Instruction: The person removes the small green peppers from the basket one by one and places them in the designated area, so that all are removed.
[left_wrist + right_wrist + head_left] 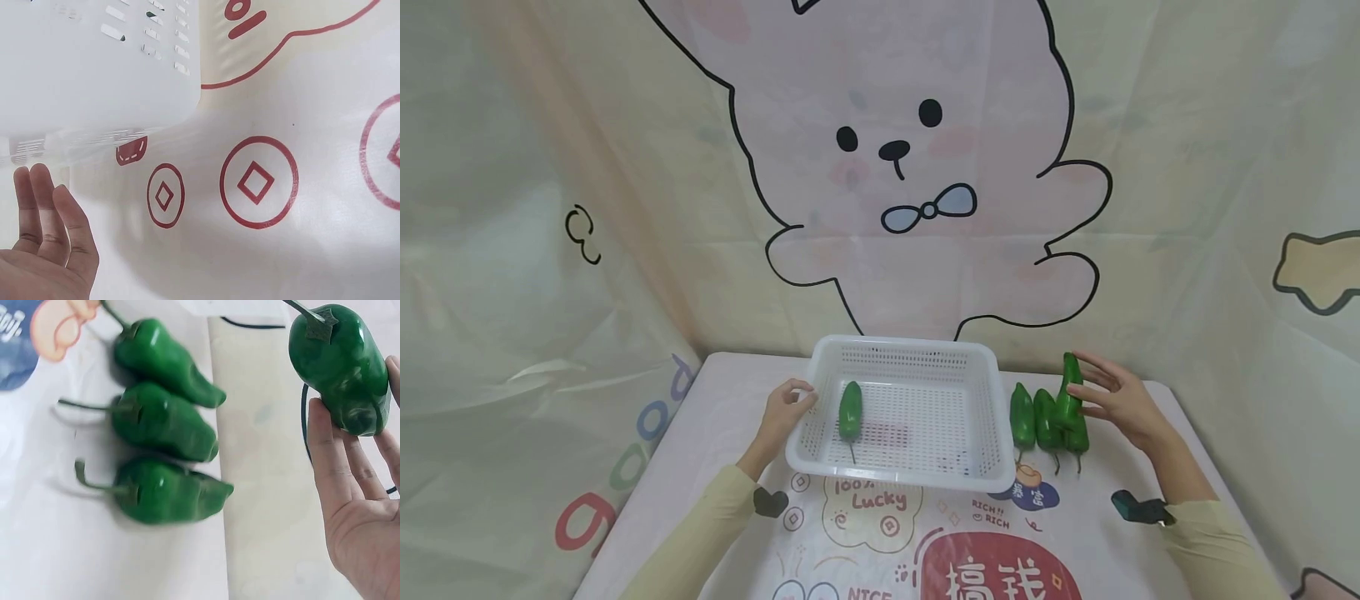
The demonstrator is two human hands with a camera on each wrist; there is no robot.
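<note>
A white plastic basket [901, 477] stands on the table with one green pepper [851, 411] inside, near its left wall. At the left rim, my left hand [784, 412] pinches the basket's edge; in the left wrist view its thumb and index finger are out of sight, while the other fingers [47, 215] come up to the basket wall [94, 81]. My right hand [1120, 404] grips another green pepper [340, 369], raised above the table with its stem end toward me. Below it lie three green peppers [165, 434] side by side, stems toward me.
The table [752, 533] has a printed cloth with red lettering and cartoon patterns. Curtains with a cartoon bear [910, 275] hang close behind the table, and more printed sheeting stands at both sides. The peppers in the row lie just right of the basket.
</note>
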